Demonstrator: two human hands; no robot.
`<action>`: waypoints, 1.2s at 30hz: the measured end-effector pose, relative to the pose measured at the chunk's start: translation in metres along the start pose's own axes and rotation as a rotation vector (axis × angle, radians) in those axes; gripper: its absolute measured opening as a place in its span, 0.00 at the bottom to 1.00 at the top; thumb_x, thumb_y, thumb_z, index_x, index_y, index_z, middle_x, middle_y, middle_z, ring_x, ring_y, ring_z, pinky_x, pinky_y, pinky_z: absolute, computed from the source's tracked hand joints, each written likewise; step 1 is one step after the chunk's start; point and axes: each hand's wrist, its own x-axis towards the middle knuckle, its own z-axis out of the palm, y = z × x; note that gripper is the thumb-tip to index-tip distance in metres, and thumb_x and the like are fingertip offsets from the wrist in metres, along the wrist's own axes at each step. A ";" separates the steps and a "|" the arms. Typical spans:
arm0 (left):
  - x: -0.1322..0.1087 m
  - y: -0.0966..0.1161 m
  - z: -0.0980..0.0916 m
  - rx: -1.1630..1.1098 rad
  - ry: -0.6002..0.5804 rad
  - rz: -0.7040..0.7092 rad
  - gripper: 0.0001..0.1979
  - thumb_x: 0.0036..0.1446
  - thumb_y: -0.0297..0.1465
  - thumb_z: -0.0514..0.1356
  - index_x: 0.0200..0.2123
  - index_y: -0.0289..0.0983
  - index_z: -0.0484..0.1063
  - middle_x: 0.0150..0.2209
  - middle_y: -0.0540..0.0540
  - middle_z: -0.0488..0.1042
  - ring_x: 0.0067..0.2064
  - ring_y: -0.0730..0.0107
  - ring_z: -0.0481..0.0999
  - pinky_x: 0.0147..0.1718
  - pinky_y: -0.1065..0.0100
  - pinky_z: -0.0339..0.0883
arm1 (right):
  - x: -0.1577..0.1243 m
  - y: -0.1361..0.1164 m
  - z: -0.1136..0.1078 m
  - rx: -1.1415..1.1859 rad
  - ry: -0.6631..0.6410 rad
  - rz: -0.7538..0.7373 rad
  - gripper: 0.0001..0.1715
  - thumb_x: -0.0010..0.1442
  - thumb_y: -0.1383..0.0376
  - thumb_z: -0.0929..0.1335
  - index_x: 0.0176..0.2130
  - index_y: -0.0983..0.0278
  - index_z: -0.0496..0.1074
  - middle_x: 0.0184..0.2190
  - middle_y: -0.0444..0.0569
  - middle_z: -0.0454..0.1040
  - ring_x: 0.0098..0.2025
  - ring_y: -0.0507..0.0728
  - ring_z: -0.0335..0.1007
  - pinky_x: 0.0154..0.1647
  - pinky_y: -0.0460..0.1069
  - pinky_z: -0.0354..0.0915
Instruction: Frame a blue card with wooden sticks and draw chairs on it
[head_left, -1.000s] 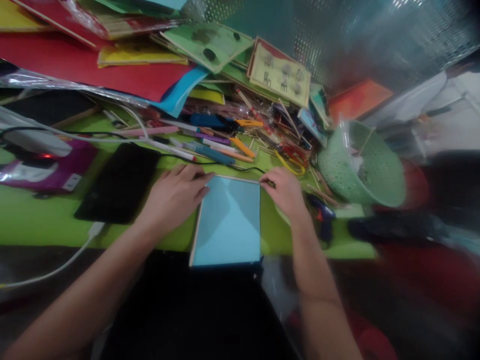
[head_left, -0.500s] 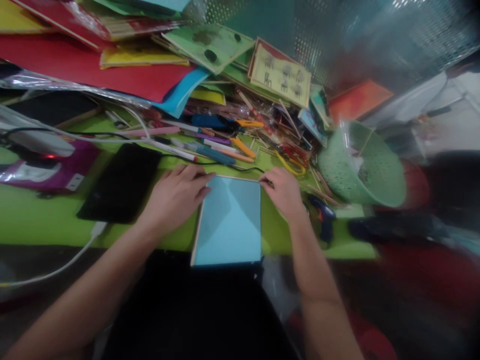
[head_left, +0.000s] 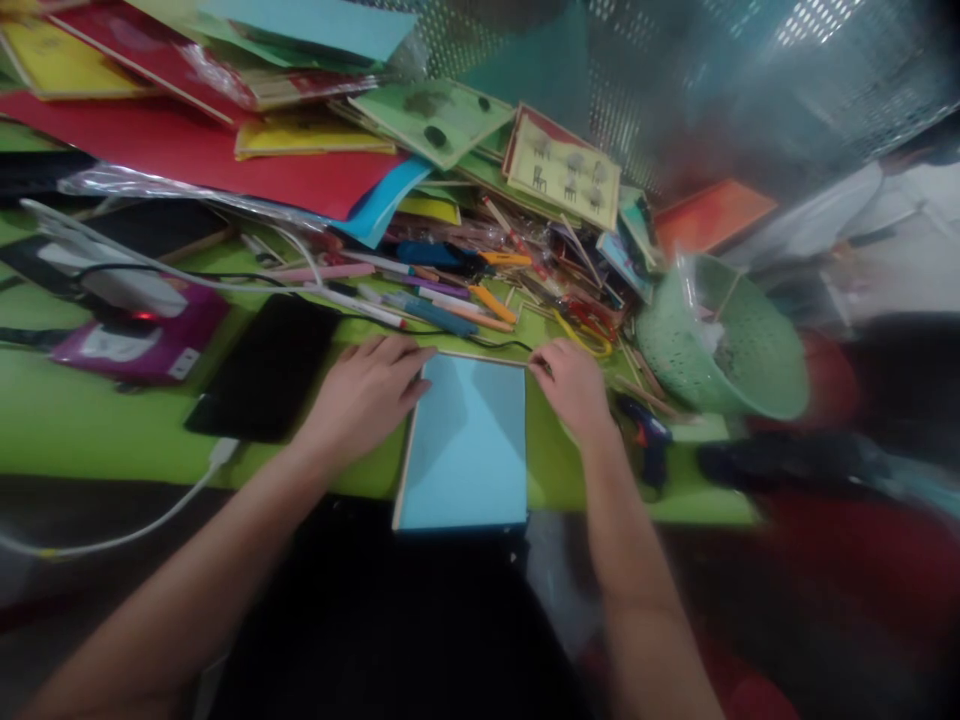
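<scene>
A light blue rectangular card [head_left: 469, 450] lies at the table's front edge and juts slightly past it. Thin pale sticks border its left side and its top edge. My left hand [head_left: 373, 390] rests at the top left corner, thumb and fingers closed on the card's edge. At the top right corner, my right hand [head_left: 570, 385] pinches the end of the thin stick [head_left: 487, 359] that runs along the top. Part of that stick is hidden by my fingertips. Shadows of both hands fall across the blue surface.
Left of the card are a black phone [head_left: 266, 365], its white cable and a purple box [head_left: 142, 340]. Pens, scissors [head_left: 585, 335] and loose sticks lie behind. To the right are a glue gun [head_left: 649, 445] and a green basket [head_left: 727, 340]. Coloured paper [head_left: 225, 165] is piled at the back.
The view has shifted a little, so the table things appear slightly further right and lower. Both hands keep their places at the card's top corners.
</scene>
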 end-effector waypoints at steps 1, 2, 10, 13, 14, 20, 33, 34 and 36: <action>0.000 0.000 0.000 -0.001 -0.002 0.001 0.20 0.72 0.35 0.55 0.61 0.35 0.76 0.57 0.34 0.78 0.60 0.41 0.76 0.58 0.44 0.70 | 0.000 -0.001 0.001 0.001 -0.002 -0.015 0.07 0.70 0.69 0.69 0.42 0.60 0.79 0.41 0.52 0.79 0.44 0.63 0.73 0.45 0.55 0.64; 0.000 0.000 0.000 -0.005 -0.005 0.000 0.20 0.72 0.34 0.55 0.61 0.36 0.76 0.58 0.34 0.78 0.60 0.41 0.76 0.58 0.44 0.70 | 0.000 -0.003 0.003 -0.003 -0.003 -0.030 0.06 0.70 0.68 0.70 0.43 0.60 0.79 0.41 0.52 0.79 0.44 0.63 0.73 0.45 0.55 0.64; 0.000 -0.003 0.000 -0.028 0.001 0.031 0.20 0.72 0.36 0.56 0.62 0.38 0.75 0.58 0.36 0.78 0.60 0.43 0.76 0.59 0.46 0.71 | 0.006 -0.013 0.009 -0.013 0.088 0.103 0.07 0.68 0.70 0.69 0.42 0.60 0.79 0.42 0.54 0.80 0.44 0.62 0.74 0.46 0.55 0.66; -0.002 -0.005 -0.002 -0.048 0.032 0.055 0.21 0.73 0.36 0.53 0.63 0.36 0.73 0.60 0.33 0.78 0.61 0.41 0.76 0.61 0.45 0.70 | -0.006 -0.013 -0.003 0.077 0.182 0.168 0.08 0.69 0.69 0.69 0.45 0.60 0.78 0.45 0.54 0.80 0.46 0.63 0.75 0.49 0.55 0.68; -0.005 -0.005 -0.003 -0.061 0.053 0.052 0.22 0.74 0.37 0.53 0.63 0.36 0.73 0.61 0.33 0.77 0.62 0.40 0.76 0.61 0.44 0.70 | -0.015 -0.010 -0.008 0.115 0.231 0.197 0.09 0.69 0.68 0.68 0.46 0.60 0.78 0.45 0.54 0.80 0.46 0.62 0.76 0.50 0.55 0.69; -0.027 -0.005 -0.004 -0.149 0.123 0.089 0.20 0.75 0.40 0.51 0.60 0.40 0.74 0.61 0.38 0.80 0.61 0.45 0.79 0.59 0.45 0.73 | -0.113 0.028 -0.030 0.161 0.551 0.485 0.11 0.68 0.60 0.68 0.47 0.60 0.77 0.46 0.54 0.79 0.43 0.60 0.76 0.50 0.55 0.72; -0.031 -0.009 0.005 -0.255 0.068 0.171 0.19 0.72 0.39 0.54 0.56 0.42 0.80 0.61 0.41 0.80 0.62 0.47 0.79 0.62 0.46 0.72 | -0.167 0.068 -0.018 0.553 0.648 1.102 0.31 0.38 0.55 0.75 0.43 0.59 0.71 0.27 0.38 0.71 0.29 0.56 0.65 0.33 0.51 0.60; -0.031 -0.009 0.006 -0.249 0.077 0.171 0.19 0.71 0.39 0.54 0.55 0.42 0.81 0.60 0.40 0.81 0.61 0.47 0.80 0.61 0.45 0.72 | -0.165 0.067 -0.019 0.593 0.679 1.096 0.30 0.38 0.54 0.74 0.42 0.58 0.70 0.27 0.38 0.70 0.28 0.55 0.64 0.32 0.50 0.59; -0.031 -0.009 0.008 -0.240 0.078 0.174 0.19 0.71 0.39 0.54 0.55 0.42 0.82 0.60 0.40 0.81 0.61 0.47 0.81 0.60 0.45 0.73 | -0.162 0.062 -0.023 0.670 0.741 1.068 0.30 0.40 0.52 0.72 0.44 0.58 0.68 0.29 0.38 0.69 0.27 0.54 0.63 0.30 0.49 0.58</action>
